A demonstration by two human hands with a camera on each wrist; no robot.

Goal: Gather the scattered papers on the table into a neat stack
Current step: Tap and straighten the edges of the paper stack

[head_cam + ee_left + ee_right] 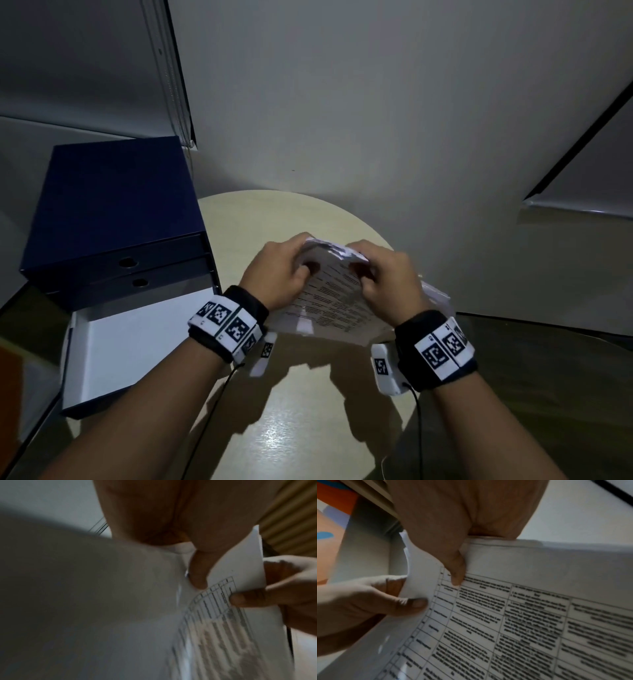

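Papers (337, 301), gathered and lifted clear above the round table (308, 428), pinched at their far edge by left hand (279, 270) and right hand (388, 277); squaring step in hand; next, likely tapping edges flush.

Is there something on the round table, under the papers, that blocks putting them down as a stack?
Nothing visible does. Both the left hand and the right hand hold the papers above the round table, whose visible surface is bare. The blue drawer box stands off to the left, its lowest drawer pulled open.
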